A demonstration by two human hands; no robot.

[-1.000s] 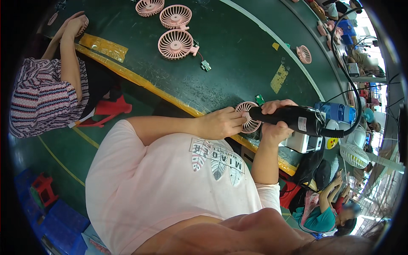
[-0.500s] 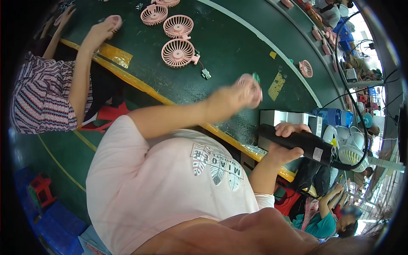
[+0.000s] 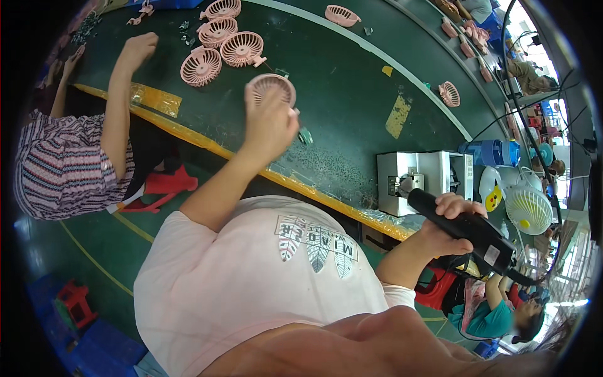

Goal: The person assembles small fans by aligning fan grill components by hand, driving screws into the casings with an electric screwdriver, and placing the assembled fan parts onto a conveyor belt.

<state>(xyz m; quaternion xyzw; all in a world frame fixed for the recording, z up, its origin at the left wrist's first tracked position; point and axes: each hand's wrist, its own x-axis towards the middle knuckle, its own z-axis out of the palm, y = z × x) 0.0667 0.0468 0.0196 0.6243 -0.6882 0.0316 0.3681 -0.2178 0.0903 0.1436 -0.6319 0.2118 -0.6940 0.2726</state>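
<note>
Left grip (image 3: 271, 122) clasps a pink fan (image 3: 276, 80), right grip (image 3: 441, 236) a black power tool (image 3: 466, 228)! A careless sweep could knock the nearby circuit board (image 3: 305, 136).

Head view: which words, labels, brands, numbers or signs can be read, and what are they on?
Pale T-shirt: dark lettering beside leaf prints; partly legible, but not copied out here.
Whitish label on the black electric screwdriver: too small to read.
White machine: marks on its side are too small to read.
</note>
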